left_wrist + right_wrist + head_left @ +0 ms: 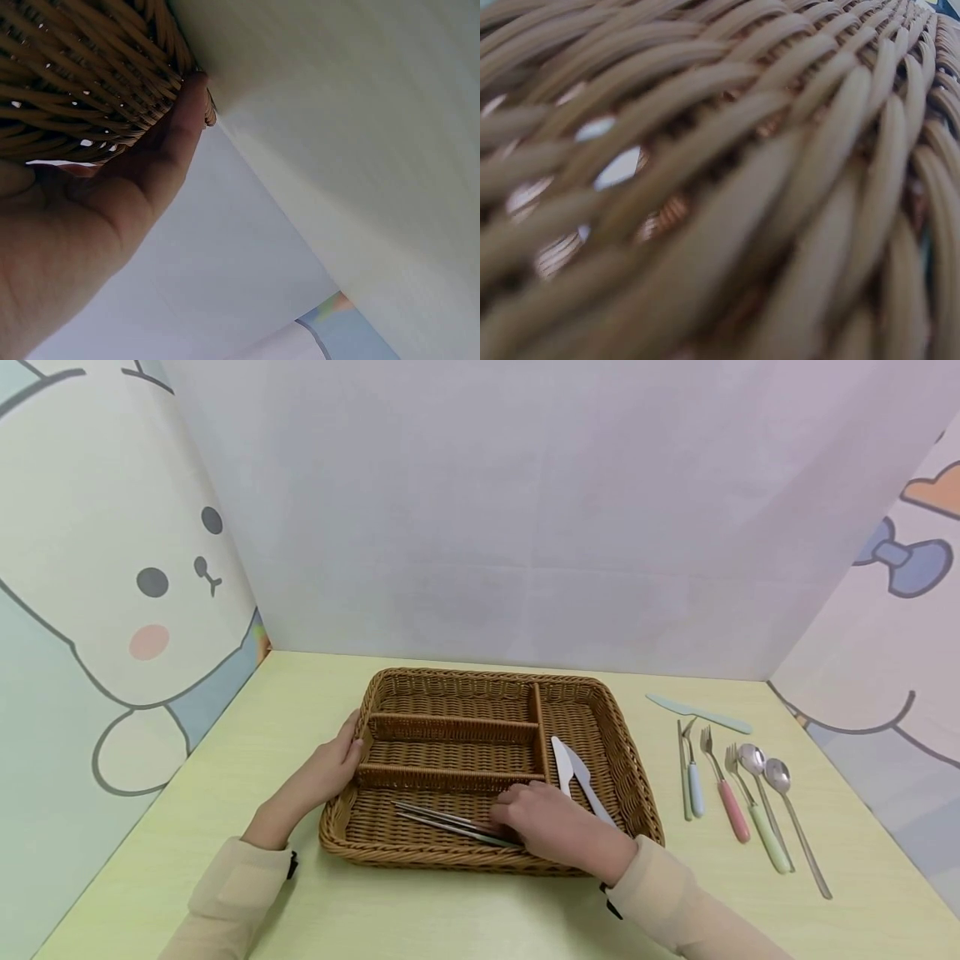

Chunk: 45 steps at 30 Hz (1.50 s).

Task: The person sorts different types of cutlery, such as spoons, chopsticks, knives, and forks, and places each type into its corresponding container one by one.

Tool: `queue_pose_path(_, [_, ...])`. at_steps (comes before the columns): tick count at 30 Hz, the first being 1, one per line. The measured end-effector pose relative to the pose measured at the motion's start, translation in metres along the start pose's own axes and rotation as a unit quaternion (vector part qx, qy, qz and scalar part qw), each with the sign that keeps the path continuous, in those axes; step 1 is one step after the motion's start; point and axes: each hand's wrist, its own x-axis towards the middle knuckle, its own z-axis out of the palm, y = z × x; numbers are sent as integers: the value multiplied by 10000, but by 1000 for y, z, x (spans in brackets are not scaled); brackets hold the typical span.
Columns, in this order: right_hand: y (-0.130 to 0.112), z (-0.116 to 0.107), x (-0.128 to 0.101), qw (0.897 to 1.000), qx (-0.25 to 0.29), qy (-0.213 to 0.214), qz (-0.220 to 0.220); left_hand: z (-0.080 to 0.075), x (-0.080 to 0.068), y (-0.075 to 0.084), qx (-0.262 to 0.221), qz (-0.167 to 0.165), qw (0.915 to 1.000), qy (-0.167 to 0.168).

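A brown wicker cutlery basket point(453, 727) with several compartments sits on the table. At its left end my left hand point(332, 768) holds the wall, with a finger stretched along the outer weave in the left wrist view. My right hand point(551, 827) reaches into the front compartment, its fingers at the right ends of thin metal chopsticks point(442, 820) with green handles. The fingertips are hidden beneath the hand. Close by, in the right compartment, a white knife point(562, 764) and a pale lavender knife point(588, 785) lie partly behind that hand. Close-up wicker point(705, 150) fills the right wrist view.
Right of the basket lie a light blue knife point(697, 712), a thin green-handled stick point(684, 777), a blue-handled fork point(695, 781), a pink-handled fork point(731, 806), a green-handled fork point(765, 827) and metal spoons point(798, 827). Walls stand behind and at both sides.
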Motion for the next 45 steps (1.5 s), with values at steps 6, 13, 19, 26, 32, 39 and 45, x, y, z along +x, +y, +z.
queue_pose_path(6, [5, -9, -11, 9989, -236, 398, 79, 0, 0, 1, -32, -20, 10000, 5])
queue_pose_path(13, [16, -21, -25, 9934, -93, 1120, 211, 0, 0, 1, 9, -26, 10000, 23])
queue_pose_path(19, [33, -34, -41, 9847, -218, 1684, 397, 0, -1, 1, -1, 6, 10000, 0])
queue_pose_path(26, [63, -37, -63, 9757, -334, 2017, 790, -1, 0, 1, -4, 34, 10000, 41])
queue_pose_path(32, [85, -28, -81, 9729, -233, 1923, 1266, -1, -3, 1, -93, 296, 9994, 123])
queue_pose_path(39, [105, -15, -99, 9645, -289, 1865, 1846, 0, -1, -1, -22, 66, 10000, 28])
queue_pose_path(45, [120, -5, -114, 9607, -197, 1549, 2296, 0, -1, 1, 14, 22, 10000, 29])
